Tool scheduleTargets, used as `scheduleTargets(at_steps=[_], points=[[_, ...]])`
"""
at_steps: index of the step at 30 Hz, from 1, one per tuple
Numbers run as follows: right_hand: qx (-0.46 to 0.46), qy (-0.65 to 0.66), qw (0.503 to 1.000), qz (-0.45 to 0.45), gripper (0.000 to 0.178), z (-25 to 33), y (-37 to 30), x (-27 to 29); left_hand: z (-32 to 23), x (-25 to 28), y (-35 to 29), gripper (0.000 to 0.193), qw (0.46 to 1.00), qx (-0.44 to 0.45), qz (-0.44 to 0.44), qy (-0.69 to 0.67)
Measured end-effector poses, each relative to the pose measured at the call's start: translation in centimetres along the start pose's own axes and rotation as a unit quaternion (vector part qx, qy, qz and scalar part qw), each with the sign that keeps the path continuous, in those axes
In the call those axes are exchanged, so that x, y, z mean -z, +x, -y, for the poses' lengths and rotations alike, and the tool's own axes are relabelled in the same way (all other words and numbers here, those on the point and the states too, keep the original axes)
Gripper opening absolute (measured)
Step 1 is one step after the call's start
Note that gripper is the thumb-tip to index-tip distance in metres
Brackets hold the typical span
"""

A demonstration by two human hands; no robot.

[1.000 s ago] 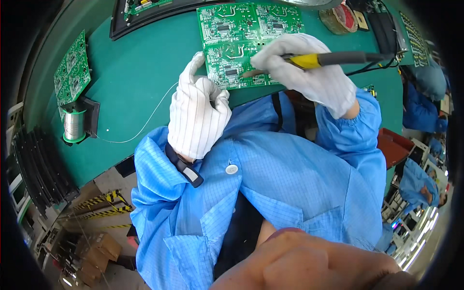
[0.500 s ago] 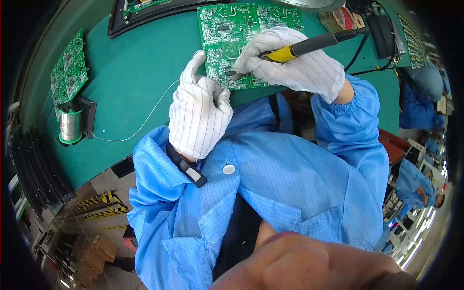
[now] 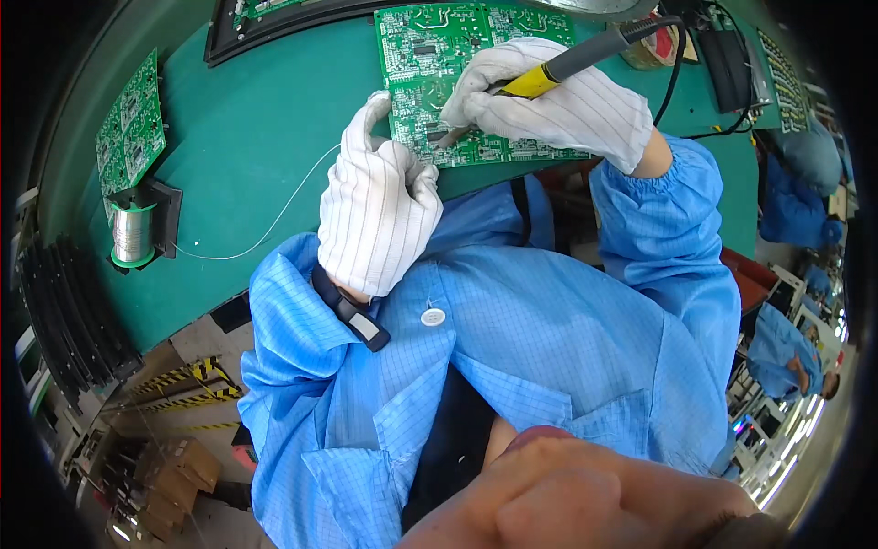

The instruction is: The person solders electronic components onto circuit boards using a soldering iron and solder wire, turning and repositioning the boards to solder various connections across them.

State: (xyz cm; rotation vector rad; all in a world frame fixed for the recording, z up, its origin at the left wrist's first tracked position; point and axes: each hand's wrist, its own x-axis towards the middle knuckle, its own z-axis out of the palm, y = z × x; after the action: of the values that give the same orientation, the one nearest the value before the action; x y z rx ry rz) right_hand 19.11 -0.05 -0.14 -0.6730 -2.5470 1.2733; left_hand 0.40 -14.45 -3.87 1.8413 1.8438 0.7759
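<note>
A green circuit board panel [image 3: 425, 69], set with many small parts, lies at the table's far middle. My right hand [image 3: 558, 105], in a white striped glove, is closed round a yellow and grey soldering iron [image 3: 585, 57]. Its tip meets the panel's lower left part, or hovers just over it. My left hand [image 3: 377, 197], gloved alike, has its index finger stretched along the panel's left edge, the other fingers bent. Thin solder wire [image 3: 291, 203] runs from a spool [image 3: 133, 236] and disappears under this hand; its end is hidden.
Another board panel [image 3: 131, 123] leans upright behind the spool at the left. A black tray [image 3: 302, 35] borders the far edge. At the far right are a round tin with something red [image 3: 660, 44], a black block [image 3: 725, 69] and cables. Black racks [image 3: 73, 316] stand left; people work far right.
The soldering iron's rear end has swung up and slightly left, its cable with it. My right hand has tilted a little, and more of the tip shows. The left hand has barely moved.
</note>
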Motion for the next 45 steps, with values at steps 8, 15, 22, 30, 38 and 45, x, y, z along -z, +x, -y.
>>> scheduleTargets(at_steps=[8,15,22,30,38,45], points=[[0.047,-0.061,0.997,-0.002,0.017,0.3,-0.2,0.0,-0.3,0.0,0.0,0.012,1.0,0.016,0.005,0.006],[0.048,-0.055,0.997,0.002,0.018,0.5,0.0,0.1,-0.7,0.1,0.1,0.012,0.999,0.031,0.013,0.017],[-0.029,-0.036,0.999,0.008,0.021,0.7,-0.5,0.7,-0.7,0.0,-0.1,0.014,1.0,0.023,0.004,0.018],[0.071,-0.101,0.992,-0.04,0.016,0.2,-0.7,0.1,-1.3,0.0,0.1,0.018,0.999,0.026,-0.006,0.032],[0.123,-0.149,0.98,-0.042,0.015,-0.8,-0.8,-0.4,-1.1,-0.3,0.4,0.02,0.999,0.015,-0.007,0.042],[0.022,-0.055,0.997,-0.058,0.021,-0.6,-0.8,-0.7,-1.1,0.0,0.5,0.02,0.999,0.021,0.003,0.036]])
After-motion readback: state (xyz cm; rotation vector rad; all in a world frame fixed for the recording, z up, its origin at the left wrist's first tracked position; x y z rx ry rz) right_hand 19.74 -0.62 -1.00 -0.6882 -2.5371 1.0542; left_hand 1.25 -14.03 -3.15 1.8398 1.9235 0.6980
